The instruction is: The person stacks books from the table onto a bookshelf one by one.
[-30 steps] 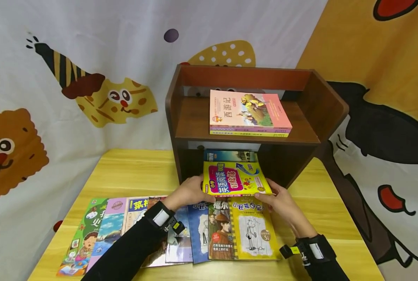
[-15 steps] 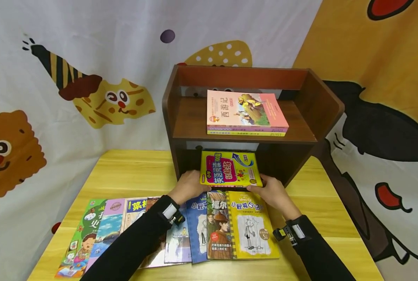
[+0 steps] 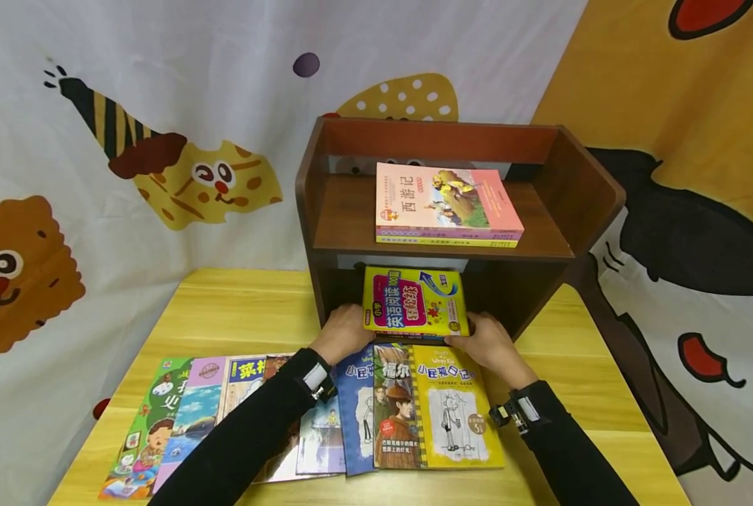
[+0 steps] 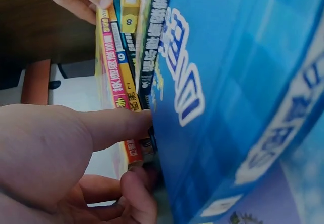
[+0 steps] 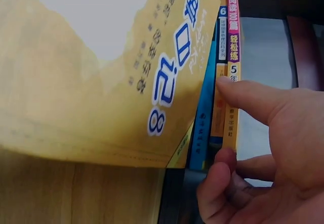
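Observation:
A yellow workbook (image 3: 414, 302) lies flat on top of a small stack of books inside the lower compartment of the brown bookshelf (image 3: 440, 253). My left hand (image 3: 345, 330) holds its left end and my right hand (image 3: 490, 348) its right end. In the left wrist view, my left thumb (image 4: 119, 125) lies across the stacked spines, with the fingers bent at the end. The right wrist view shows my right thumb (image 5: 238, 92) against the spines and the other fingers curled by the corner. Blue spines (image 5: 202, 117) show beneath the workbook.
Overlapping books lie before the shelf, including a yellow diary book (image 3: 455, 414), a brown-covered book (image 3: 397, 422) and a blue book (image 3: 359, 422). More covers, such as a green one (image 3: 152, 429), spread left. A pink book (image 3: 446, 197) tops the pile on the upper shelf.
Both hands have moved the yellow workbook back and down onto the stack in the lower compartment, covering the blue-green book seen there before. Over the last half second it shifted only slightly.

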A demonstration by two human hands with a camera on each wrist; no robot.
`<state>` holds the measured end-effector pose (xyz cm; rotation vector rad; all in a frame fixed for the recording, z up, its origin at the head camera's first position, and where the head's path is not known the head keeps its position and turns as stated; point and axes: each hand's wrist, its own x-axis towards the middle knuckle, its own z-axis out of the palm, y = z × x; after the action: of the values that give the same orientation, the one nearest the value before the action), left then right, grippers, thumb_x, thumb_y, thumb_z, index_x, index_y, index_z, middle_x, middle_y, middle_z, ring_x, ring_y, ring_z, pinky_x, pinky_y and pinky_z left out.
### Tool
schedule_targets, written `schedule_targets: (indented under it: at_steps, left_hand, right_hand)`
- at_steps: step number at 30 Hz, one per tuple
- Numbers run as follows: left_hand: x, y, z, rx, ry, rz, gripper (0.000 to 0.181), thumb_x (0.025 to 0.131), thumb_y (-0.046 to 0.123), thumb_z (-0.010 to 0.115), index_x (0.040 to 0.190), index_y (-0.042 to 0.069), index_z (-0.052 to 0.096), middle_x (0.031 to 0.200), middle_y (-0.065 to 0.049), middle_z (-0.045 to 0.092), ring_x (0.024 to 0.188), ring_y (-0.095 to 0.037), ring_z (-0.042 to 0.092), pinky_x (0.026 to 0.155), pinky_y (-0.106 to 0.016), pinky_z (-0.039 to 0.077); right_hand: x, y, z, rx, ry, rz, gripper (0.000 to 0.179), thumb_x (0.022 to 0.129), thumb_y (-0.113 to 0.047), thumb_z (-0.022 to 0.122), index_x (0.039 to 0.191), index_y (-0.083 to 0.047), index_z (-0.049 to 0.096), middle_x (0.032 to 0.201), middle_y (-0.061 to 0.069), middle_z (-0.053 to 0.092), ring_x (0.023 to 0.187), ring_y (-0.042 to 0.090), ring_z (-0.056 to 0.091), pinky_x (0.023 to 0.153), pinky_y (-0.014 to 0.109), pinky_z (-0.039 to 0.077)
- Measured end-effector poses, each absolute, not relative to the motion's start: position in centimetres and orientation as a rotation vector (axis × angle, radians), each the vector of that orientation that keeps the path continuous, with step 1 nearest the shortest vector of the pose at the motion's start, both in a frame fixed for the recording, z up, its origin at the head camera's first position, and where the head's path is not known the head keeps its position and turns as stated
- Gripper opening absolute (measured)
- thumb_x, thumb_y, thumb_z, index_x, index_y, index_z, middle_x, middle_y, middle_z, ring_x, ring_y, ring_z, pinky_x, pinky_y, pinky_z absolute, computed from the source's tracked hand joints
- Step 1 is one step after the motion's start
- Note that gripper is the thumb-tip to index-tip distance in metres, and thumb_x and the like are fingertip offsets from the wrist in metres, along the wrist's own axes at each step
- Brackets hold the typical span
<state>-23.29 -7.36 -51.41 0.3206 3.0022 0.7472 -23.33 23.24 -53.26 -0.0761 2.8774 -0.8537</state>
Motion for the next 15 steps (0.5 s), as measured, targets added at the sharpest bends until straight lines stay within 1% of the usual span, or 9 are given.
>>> schedule_targets:
  at_steps: [4,10,15]
  left_hand:
    - [-23.24,-7.3,-51.64,0.289,3.008,0.746,0.023,0.08,0.027,0.069,0.091,0.007,0.067,0.073,-0.004,0.061,0.064,-0.016,0.055,0.06,-0.038,0.052]
    - [-23.15,-7.33,-51.6,0.195,3.013,0.714,0.031,0.074,0.027,0.075,0.092,0.005,0.065,0.081,-0.008,0.063,0.071,-0.021,0.057,0.069,-0.042,0.053]
    - [-23.17,-7.29,-51.57,0.185,2.995,0.715,0.033,0.075,0.028,0.075,0.095,0.005,0.064,0.082,-0.007,0.063,0.072,-0.02,0.057,0.071,-0.042,0.052]
  right_hand:
    - [-23.43,23.3,-53.42,-0.094,2.868,-0.843,0.077,0.075,-0.054,0.07,0.134,-0.01,0.047,0.112,0.012,0.049,0.09,0.027,0.048,0.078,0.042,0.045]
    - [-23.57,23.32,-53.63,-0.093,2.846,-0.841,0.074,0.076,-0.056,0.068,0.131,-0.011,0.049,0.116,0.014,0.05,0.092,0.027,0.049,0.08,0.043,0.046]
    - [-23.54,23.4,-53.59,-0.106,2.832,-0.85,0.071,0.077,-0.056,0.067,0.13,-0.012,0.049,0.114,0.013,0.052,0.09,0.026,0.05,0.077,0.041,0.046]
